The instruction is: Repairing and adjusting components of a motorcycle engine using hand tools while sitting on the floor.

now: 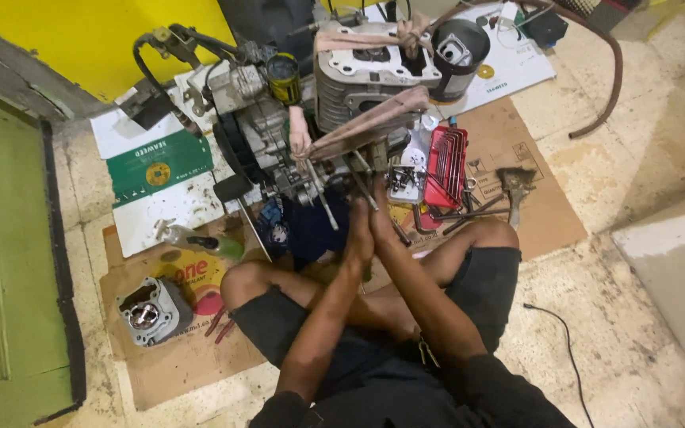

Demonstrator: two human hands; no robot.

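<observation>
Fingers pressed together around a thin metal rod (366, 190), a person seated cross-legged on the floor works at a stripped motorcycle engine (279, 127); the left hand (358, 234) and right hand (380, 218) meet palm to palm just below the engine, fingers nearly closed, though whether they grip the rod firmly or merely steady it between them cannot be told from this angle. The rod is one of several long studs sticking out of the engine's near side toward the person, which may be why both hands come at it from below. A finned cylinder head (370, 75) sits against the engine's far right side, bound with strips of pink cloth (374, 123), apparently to hold it in place. A red rack of hex keys (445, 166) lies just right of the engine, near the hands. A second cylinder (152, 311) rests well apart, below and left of the engine, on flattened cardboard (176, 357) that seems to shield the floor.
</observation>
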